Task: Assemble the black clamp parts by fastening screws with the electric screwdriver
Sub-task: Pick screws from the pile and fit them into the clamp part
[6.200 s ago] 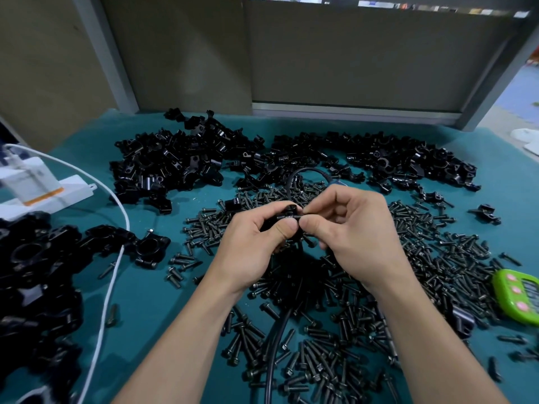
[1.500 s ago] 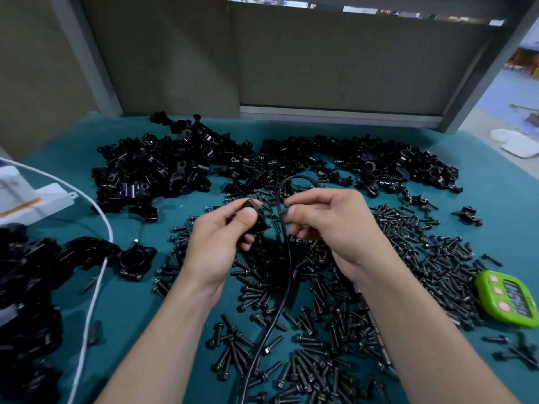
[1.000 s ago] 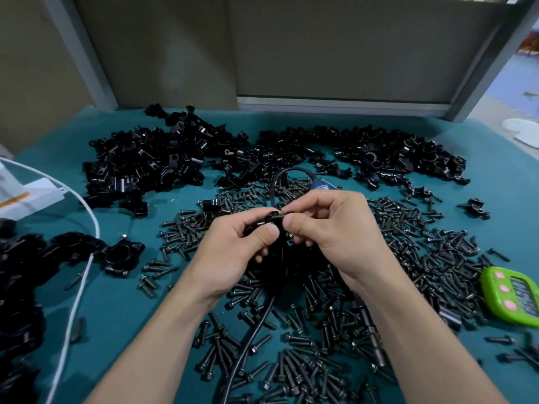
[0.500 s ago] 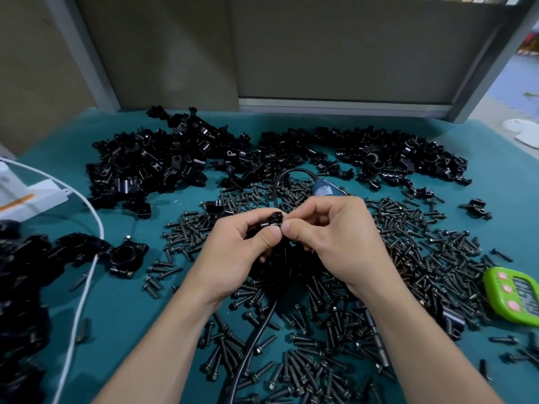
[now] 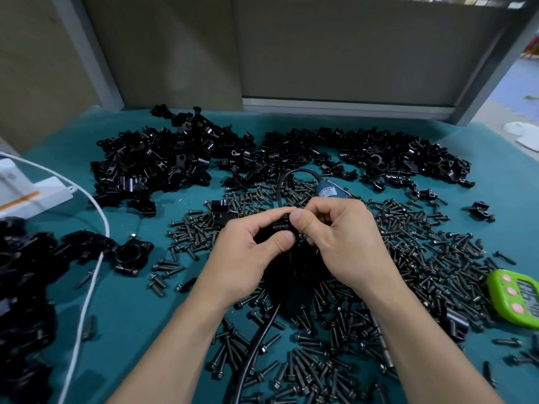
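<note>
teal table [image 5: 131,301] against a grey partition wall [image 5: 335,53], clamp parts [image 5: 163,164] heaped along its back, screws [image 5: 408,258] strewn mid-table, left hand [image 5: 248,258] and right hand [image 5: 344,243] pinching one small clamp piece [image 5: 281,227] above the screws, green timer [image 5: 516,298] at right

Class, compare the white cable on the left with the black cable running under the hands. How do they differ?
The white cable is thinner; the black cable is thicker. The white cable curves over the teal mat beside the left clamp heap; the black cable crosses the screw pile and loops to the blue screwdriver. Both lie loose on the mat.
</note>
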Demonstrator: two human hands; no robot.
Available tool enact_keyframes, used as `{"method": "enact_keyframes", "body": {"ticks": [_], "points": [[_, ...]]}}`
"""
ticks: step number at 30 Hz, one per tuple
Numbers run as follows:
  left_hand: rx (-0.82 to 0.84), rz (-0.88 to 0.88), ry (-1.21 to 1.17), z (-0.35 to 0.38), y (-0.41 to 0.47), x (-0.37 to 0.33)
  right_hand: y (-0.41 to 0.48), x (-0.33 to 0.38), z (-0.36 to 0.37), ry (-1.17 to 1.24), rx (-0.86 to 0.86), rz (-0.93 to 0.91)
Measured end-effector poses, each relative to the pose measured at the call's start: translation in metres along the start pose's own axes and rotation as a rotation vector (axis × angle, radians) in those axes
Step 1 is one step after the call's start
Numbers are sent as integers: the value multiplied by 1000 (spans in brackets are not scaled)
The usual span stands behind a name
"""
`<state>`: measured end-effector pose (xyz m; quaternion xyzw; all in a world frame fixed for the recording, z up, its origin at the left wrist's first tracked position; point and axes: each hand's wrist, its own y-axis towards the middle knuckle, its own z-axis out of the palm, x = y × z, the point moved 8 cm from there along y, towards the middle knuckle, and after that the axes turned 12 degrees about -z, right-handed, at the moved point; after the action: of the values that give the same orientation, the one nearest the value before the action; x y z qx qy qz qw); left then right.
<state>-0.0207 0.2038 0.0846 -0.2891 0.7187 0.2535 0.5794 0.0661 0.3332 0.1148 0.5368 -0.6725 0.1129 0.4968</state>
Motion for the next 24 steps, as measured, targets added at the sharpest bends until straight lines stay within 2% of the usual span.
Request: {"method": "enact_keyframes", "body": {"ticks": [11, 17, 24], "points": [[84, -16, -163, 9, -2, 0, 0, 11, 4, -83, 52, -70], [116, -94, -195, 13, 1, 7, -1, 11, 5, -151, 61, -82], [8, -71, -142, 3, 0, 5, -4, 11, -3, -154, 9, -93]]}}
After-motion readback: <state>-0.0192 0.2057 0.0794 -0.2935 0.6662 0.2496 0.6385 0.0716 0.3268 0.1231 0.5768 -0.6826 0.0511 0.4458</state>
